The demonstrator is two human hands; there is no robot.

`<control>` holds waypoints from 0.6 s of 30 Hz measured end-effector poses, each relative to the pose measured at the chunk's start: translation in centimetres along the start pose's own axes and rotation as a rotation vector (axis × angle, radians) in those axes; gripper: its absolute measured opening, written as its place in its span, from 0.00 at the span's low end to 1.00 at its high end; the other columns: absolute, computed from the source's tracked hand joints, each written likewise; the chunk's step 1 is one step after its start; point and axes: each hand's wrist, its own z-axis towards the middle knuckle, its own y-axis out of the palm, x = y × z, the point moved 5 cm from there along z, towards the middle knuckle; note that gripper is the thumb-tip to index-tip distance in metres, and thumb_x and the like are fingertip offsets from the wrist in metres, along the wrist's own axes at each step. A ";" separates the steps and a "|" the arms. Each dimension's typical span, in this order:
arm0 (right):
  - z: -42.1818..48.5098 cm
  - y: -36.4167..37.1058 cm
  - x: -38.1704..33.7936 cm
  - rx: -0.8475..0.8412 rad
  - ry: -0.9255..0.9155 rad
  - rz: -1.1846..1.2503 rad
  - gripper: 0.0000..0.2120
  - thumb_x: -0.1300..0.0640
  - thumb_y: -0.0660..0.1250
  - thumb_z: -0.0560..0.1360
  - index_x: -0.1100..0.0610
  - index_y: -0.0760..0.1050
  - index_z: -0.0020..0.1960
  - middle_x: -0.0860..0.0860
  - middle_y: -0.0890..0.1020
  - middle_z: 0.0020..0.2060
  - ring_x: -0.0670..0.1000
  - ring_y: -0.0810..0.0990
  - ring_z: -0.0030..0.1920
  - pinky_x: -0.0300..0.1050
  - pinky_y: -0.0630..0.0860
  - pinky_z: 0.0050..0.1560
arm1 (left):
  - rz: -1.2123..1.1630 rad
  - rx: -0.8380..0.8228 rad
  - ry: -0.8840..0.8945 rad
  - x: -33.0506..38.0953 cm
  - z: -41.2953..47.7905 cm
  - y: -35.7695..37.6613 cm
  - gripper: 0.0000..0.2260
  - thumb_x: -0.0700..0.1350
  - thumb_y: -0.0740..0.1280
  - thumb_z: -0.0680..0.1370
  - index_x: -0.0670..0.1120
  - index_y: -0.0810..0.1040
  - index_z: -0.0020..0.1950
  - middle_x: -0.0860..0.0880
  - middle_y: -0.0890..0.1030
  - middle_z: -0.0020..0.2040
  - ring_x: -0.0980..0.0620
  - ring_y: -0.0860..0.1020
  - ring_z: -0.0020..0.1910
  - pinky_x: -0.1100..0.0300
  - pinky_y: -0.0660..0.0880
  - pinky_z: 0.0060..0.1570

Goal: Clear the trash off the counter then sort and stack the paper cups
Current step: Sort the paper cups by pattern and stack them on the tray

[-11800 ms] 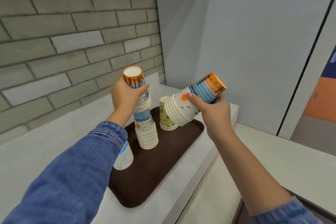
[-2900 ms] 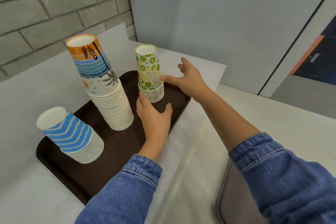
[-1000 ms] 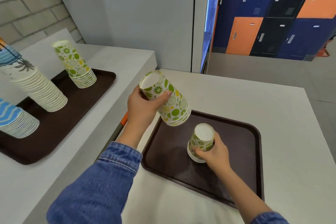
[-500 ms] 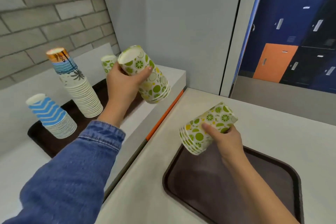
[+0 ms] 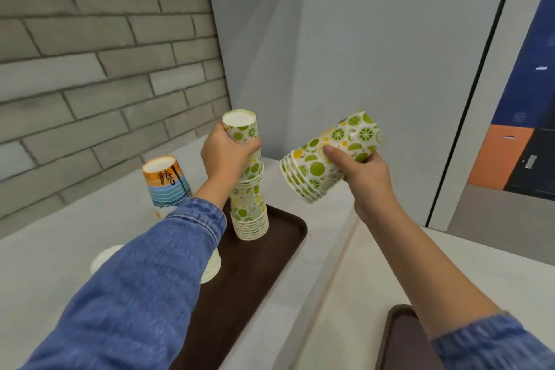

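Lime-print cup bundle [image 5: 327, 159] tilted, right of upright stack [image 5: 250, 213]; our right hand [image 5: 365, 173] clasps it; left hand [image 5: 225, 153] clasps stack top.

Soft, even indoor light fills the scene, fairly bright. The grey wall panel [image 5: 345, 39] darkens toward its left corner, and the brick wall [image 5: 90, 69] is flatly lit. The tall cup stack [image 5: 250, 207] under the left hand [image 5: 225, 156] and the loose cups [image 5: 327, 159] in the right hand [image 5: 369, 177] look crisp. The right sleeve [image 5: 492, 345] and second tray [image 5: 402, 339] at the bottom edge are smeared. The left sleeve [image 5: 135, 294], close to the lens, looks soft. Brick courses and the dark door frame [image 5: 468, 99] lean with wide-angle bend.
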 end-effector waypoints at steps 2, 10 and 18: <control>1.5 2.2 0.0 0.002 -0.017 0.000 0.20 0.58 0.78 0.65 0.56 0.77 0.56 0.49 0.85 0.49 0.46 0.85 0.47 0.39 0.79 0.44 | 0.028 -0.049 -0.025 -1.8 0.3 1.5 0.27 0.56 0.75 0.65 0.43 0.74 0.58 0.44 0.80 0.53 0.43 0.78 0.53 0.51 0.75 0.52; 4.9 8.9 0.5 -0.037 -0.139 -0.075 0.27 0.58 0.79 0.64 0.58 0.75 0.60 0.48 0.84 0.51 0.45 0.84 0.48 0.34 0.79 0.40 | -0.051 -0.153 -0.158 -8.5 -1.8 4.2 0.29 0.57 0.76 0.64 0.44 0.72 0.59 0.45 0.80 0.55 0.43 0.78 0.54 0.49 0.75 0.54; 6.7 13.6 1.2 -0.092 -0.239 -0.213 0.32 0.53 0.81 0.61 0.54 0.73 0.61 0.46 0.83 0.52 0.44 0.83 0.51 0.43 0.81 0.49 | -0.020 -0.227 -0.193 -8.1 -3.7 2.2 0.48 0.52 0.74 0.70 0.37 0.46 0.77 0.40 0.53 0.77 0.43 0.53 0.76 0.54 0.54 0.73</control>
